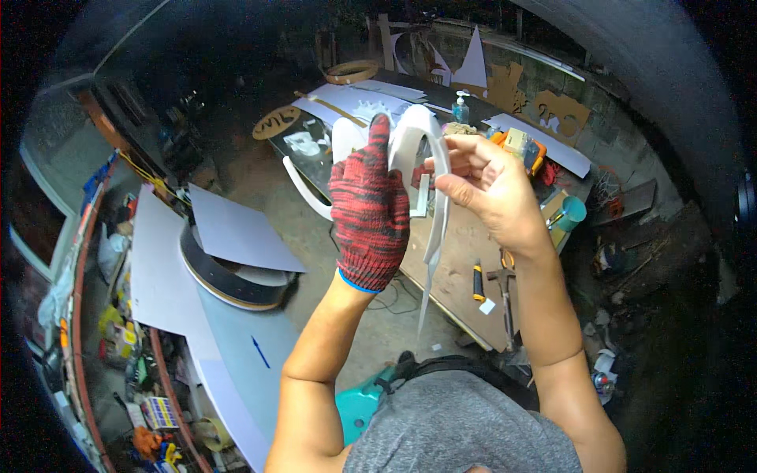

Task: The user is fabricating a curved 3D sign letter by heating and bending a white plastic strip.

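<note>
My left hand (368,209), in a red and black knit glove with a blue cuff edge, is closed round a white curved piece (416,126) that looks like a bent band or cut-out shape. The glove hides part of it. From its right side a thin white strip (436,229) hangs down and tapers to a point. My bare right hand (493,185) has thumb and fingers closed at the strip's upper edge; the fingertips are partly hidden. Another white curved arm (306,189) shows left of the glove; whether it joins the held piece I cannot tell.
A worktable (453,276) carries a hammer (505,299), a yellow-black handled tool (478,281), a pump bottle (460,107), a teal cup (569,213) and white sheets. At left, a round dark-sided form (229,272) lies under a white sheet (240,229), beside cluttered shelves.
</note>
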`<state>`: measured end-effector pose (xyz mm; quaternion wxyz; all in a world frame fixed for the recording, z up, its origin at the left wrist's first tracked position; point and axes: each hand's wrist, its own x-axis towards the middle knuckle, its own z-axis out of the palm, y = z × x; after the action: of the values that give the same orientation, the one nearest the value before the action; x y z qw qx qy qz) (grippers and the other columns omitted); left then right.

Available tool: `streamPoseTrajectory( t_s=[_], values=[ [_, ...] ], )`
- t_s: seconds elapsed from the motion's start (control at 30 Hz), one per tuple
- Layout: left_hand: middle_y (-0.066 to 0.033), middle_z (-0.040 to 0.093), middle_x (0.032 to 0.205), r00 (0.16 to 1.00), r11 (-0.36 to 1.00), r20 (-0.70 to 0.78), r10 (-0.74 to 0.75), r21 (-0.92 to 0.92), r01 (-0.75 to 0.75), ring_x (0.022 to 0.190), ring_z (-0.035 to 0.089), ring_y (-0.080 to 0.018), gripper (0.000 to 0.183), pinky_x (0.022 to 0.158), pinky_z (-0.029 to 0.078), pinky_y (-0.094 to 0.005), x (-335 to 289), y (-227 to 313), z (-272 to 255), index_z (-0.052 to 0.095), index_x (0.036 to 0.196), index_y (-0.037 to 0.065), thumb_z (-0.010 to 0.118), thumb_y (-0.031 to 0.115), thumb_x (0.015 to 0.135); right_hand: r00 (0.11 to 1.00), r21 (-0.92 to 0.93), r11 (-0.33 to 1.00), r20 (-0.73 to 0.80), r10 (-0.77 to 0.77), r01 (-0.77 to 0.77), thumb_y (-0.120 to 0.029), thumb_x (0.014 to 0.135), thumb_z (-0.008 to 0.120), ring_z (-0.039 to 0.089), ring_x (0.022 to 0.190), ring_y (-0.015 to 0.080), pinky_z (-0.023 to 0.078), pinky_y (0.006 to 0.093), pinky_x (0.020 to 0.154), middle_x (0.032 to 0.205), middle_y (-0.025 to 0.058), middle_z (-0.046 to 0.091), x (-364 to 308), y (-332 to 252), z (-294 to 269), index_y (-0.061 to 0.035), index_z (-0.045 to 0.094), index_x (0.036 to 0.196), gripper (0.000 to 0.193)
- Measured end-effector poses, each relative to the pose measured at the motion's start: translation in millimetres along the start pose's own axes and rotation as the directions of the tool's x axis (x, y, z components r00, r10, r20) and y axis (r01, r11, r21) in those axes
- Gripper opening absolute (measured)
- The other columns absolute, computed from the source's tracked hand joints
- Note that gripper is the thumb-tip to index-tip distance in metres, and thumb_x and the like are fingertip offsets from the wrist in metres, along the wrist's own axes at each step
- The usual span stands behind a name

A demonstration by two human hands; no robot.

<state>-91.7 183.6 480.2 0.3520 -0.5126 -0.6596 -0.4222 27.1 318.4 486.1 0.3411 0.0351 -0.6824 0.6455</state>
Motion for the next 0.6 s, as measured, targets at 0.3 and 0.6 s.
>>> streamPoseTrajectory(
  t_s=[0.3,0.6],
  values=[
    [-0.018,0.06,0.105,0.991,0.984,-0.117,-0.066,-0.173,0.045,0.093,0.056,-0.0342,0.065,0.086,0.042,-0.0442,-11,-25,0,0.044,0.14,0.001,0.064,0.006,0.078,0.998,-0.005,0.999,0.036,0.051,-0.051,-0.012,0.084,0.076,0.063,0.103,0.0184,0.048,0.032,0.093,0.111,0.0132,0.066,18,10,11,0.0022,0.053,0.126,0.05],
    [-0.0156,0.054,0.115,0.866,0.618,0.229,-0.445,-0.621,0.482,0.099,0.053,-0.0265,0.055,0.091,0.043,-0.0399,-130,-31,43,0.047,0.122,0.002,0.075,0.017,0.078,0.999,-0.145,0.989,-0.04,0.025,-0.03,-0.025,0.081,0.079,0.064,0.102,0.0191,0.049,0.0331,0.095,0.112,0.0161,0.066,36,5,24,0.0063,0.053,0.125,0.06]
  ],
)
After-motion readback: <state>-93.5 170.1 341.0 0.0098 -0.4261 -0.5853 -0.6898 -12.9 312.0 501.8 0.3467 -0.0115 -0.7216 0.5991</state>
